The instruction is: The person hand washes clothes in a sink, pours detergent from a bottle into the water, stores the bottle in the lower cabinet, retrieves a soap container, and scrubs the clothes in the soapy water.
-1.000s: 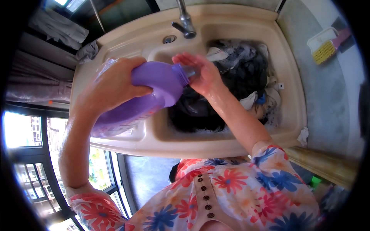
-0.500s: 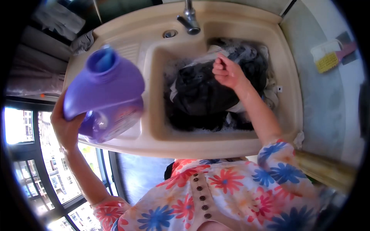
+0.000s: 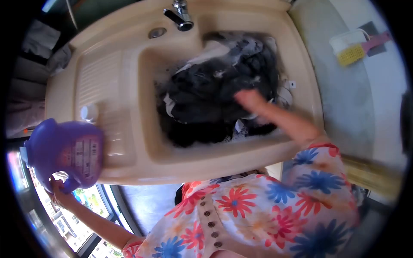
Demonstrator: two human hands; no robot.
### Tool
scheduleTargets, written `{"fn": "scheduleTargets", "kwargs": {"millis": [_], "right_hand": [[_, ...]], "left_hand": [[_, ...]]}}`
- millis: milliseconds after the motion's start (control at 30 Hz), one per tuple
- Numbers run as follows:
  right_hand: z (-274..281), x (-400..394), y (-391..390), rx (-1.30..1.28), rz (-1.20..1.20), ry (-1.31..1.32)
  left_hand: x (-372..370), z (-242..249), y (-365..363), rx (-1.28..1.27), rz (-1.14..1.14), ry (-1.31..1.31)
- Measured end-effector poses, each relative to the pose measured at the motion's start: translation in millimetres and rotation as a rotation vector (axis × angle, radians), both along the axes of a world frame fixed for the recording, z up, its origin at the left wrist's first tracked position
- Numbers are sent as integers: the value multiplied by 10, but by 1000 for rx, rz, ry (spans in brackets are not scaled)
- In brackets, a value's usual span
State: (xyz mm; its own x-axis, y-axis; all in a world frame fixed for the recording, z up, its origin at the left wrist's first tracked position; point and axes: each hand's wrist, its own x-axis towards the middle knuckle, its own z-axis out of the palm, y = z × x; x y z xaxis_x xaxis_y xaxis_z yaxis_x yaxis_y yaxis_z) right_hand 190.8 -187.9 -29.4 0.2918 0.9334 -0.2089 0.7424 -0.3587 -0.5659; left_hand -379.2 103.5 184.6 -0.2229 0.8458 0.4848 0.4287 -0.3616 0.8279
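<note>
My left hand [image 3: 60, 195] grips the handle of a big purple detergent bottle [image 3: 64, 146] at the left edge of the sink unit. The bottle lies tilted in view, its neck facing left and its printed label toward the camera. A small white cap [image 3: 89, 112] sits on the ribbed drainboard beside it. Over the basin, my right hand [image 3: 251, 99] is smeared by motion, close above soaked dark clothes [image 3: 202, 92]. Some pale cloth [image 3: 213, 51] shows among them, with suds around the edges.
The beige sink [image 3: 148, 148] has a chrome tap [image 3: 183, 21] at the back. A yellow-bristled brush [image 3: 352, 55] with a pink handle hangs on the right wall by a white holder. Grey cloths [image 3: 41, 41] lie at the far left, above a window.
The bottle has swung left and down in my left hand, uncovering the drainboard and the white cap. My right hand has moved lower over the clothes, and the view has shifted.
</note>
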Motion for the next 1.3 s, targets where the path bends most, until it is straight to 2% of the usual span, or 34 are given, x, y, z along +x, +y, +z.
{"fn": "scheduleTargets", "kwargs": {"millis": [33,100,167,233,267,300,367,400,433,467,567,667,733,767,800,867,933,967,1033,1067,1167,1233,1300], "right_hand": [[218,288,-119,202,-89,-193],[113,892,-289,84,-241,-559],[110,1197,-424,72,-477,-614],[-25,1294,-591,71,-441,-589],[-115,1321,-670,74,-424,-577],[-199,1246,-737,121,-402,-525],[-324,956,-788,217,-361,-425],[-282,915,-782,216,-468,-212],[-159,866,-764,213,-570,6],[-46,851,-750,216,-667,227],[295,1017,-748,317,-965,928],[568,1116,-775,473,-1062,1069],[610,1174,-851,573,-1036,1140],[632,1196,-876,622,-1016,1172],[697,1160,-853,660,-1092,1170],[646,1147,-833,678,-1081,1158],[607,1126,-830,679,-1033,1162],[598,1128,-838,672,-1010,1139],[576,1104,-877,663,-973,1097],[609,1113,-893,644,-985,1096],[520,1123,-933,621,-968,1106],[547,1093,-939,602,-948,1093],[539,1031,-913,571,-945,1072]], "left_hand": [[-6,18,6,29,-2,162],[-39,31,90,-63,8,12],[-82,-7,159,-58,77,96],[55,109,99,-98,73,170],[139,145,20,-119,225,243],[119,208,5,-51,245,504],[217,338,-177,306,369,914],[601,428,-396,378,309,862],[830,390,-442,498,38,694],[1171,294,-558,464,-175,630],[2683,-268,-1167,195,-961,668],[3971,-873,-1829,213,-1615,711],[4659,-1252,-2264,250,-1896,726],[4993,-1409,-2462,229,-1951,745],[5298,-1594,-2639,271,-1843,734],[5823,-1963,-2923,286,-1607,771],[6196,-2450,-3012,160,-1525,1027],[6370,-2618,-3002,56,-1558,1232],[6490,-2669,-2952,-163,-1534,1154],[6504,-2658,-2936,-282,-1521,1108],[6419,-2505,-2747,58,-1591,1421],[6190,-2296,-2460,68,-1638,1399],[5783,-1677,-2022,-313,-1593,1271]]}}
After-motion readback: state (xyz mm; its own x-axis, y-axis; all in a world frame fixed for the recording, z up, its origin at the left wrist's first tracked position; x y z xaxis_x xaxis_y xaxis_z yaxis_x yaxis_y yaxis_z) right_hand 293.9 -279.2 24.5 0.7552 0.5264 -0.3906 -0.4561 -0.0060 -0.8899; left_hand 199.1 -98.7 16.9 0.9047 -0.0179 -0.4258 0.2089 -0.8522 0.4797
